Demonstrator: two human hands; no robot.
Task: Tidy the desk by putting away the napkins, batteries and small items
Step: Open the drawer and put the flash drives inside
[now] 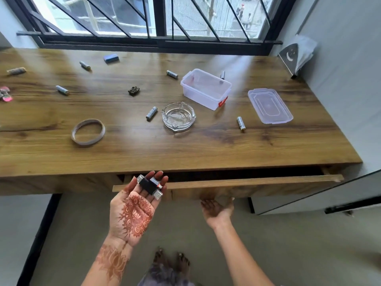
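My left hand (135, 207) lies palm up below the desk's front edge, with a black multi-plug adapter (150, 187) resting across its fingers. My right hand (216, 210) reaches under the front panel of the drawer (247, 181), which stands slightly pulled out; its fingertips are hidden behind the panel. Several batteries lie scattered on the wooden desk (185, 149), among them battery (151, 113), battery (241, 123) and battery (62, 90). A clear plastic box (206, 89) stands open at the centre right, its lid (270, 106) beside it. Napkins sit in a metal holder (296, 56) at the far right corner.
A glass ashtray (178, 116) sits mid-desk, a band-like ring (88, 132) to its left. A small dark figurine (134, 91), a blue eraser (111, 58), a brown piece (16, 70) and pink items (5, 93) lie farther off. A window with bars runs behind the desk.
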